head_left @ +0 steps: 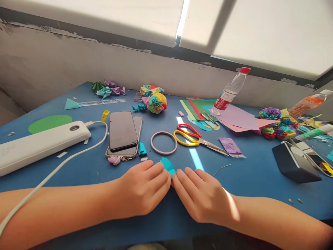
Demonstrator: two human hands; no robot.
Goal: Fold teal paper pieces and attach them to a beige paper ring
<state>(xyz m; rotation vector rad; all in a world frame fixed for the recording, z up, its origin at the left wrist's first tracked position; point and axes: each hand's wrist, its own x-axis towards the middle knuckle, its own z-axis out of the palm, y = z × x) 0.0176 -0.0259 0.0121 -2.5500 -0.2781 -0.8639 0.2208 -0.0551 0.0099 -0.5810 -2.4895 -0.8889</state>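
Note:
My left hand (142,189) and my right hand (200,194) meet fingertip to fingertip on the blue table (249,173), near its front edge. Between them they pinch a small folded teal paper piece (168,166), which sticks up past the fingers; its lower part is hidden by them. Just beyond lie a tape ring (163,142) and red-and-yellow scissors (197,139).
Two stacked phones (123,133) and a white power bank (39,144) with cable lie at left. Coloured paper sheets (221,116), a water bottle (230,91), paper flower balls (156,102), a ruler (102,102) and a black box (295,161) fill the back and right.

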